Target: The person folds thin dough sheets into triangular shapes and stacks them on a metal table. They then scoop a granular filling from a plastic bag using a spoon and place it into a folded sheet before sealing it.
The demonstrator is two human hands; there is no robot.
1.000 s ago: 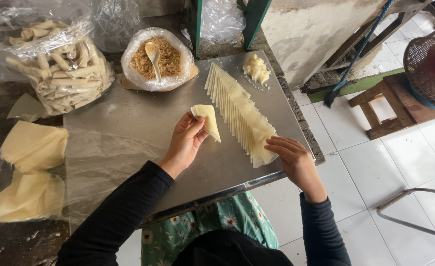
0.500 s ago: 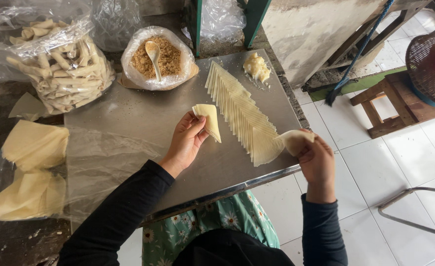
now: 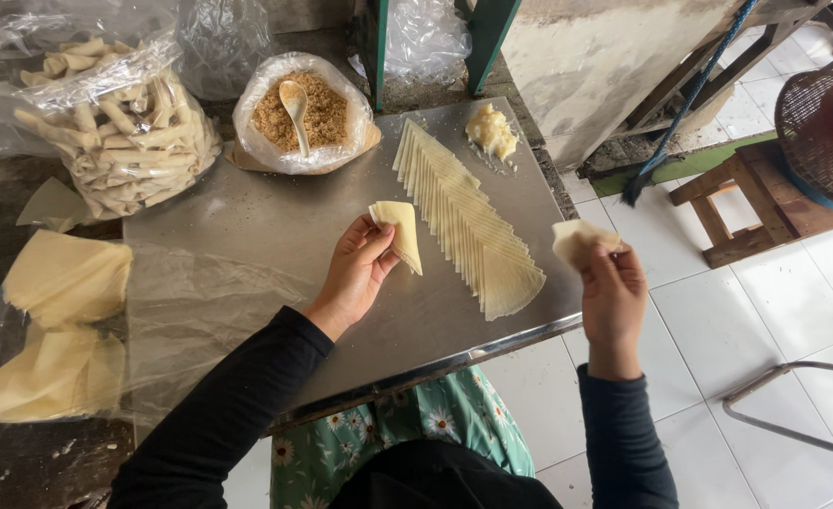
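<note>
My left hand (image 3: 355, 273) holds a folded, cone-shaped pale wrapper (image 3: 399, 232) just above the steel tray (image 3: 247, 236). My right hand (image 3: 610, 292) is raised off the tray's right edge, pinching a single thin wrapper sheet (image 3: 578, 239) between its fingers. Between the hands a long fanned row of wrapper sheets (image 3: 468, 221) lies diagonally on the tray. At the row's far end sits a small lump of pale paste (image 3: 490, 130). A plastic bag of brown crumbly filling (image 3: 324, 118) with a spoon (image 3: 296, 106) in it stands at the tray's back.
A clear bag of finished rolls (image 3: 119, 132) lies at the back left. Stacked wrapper sheets in plastic (image 3: 53, 320) rest at the left. A wooden stool (image 3: 737, 203) and a woven basket (image 3: 826, 123) stand on the white tiled floor to the right.
My right hand lifted one sheet off the near end of the fanned row and carried it up and to the right. The left hand stayed put with its folded wrapper.
</note>
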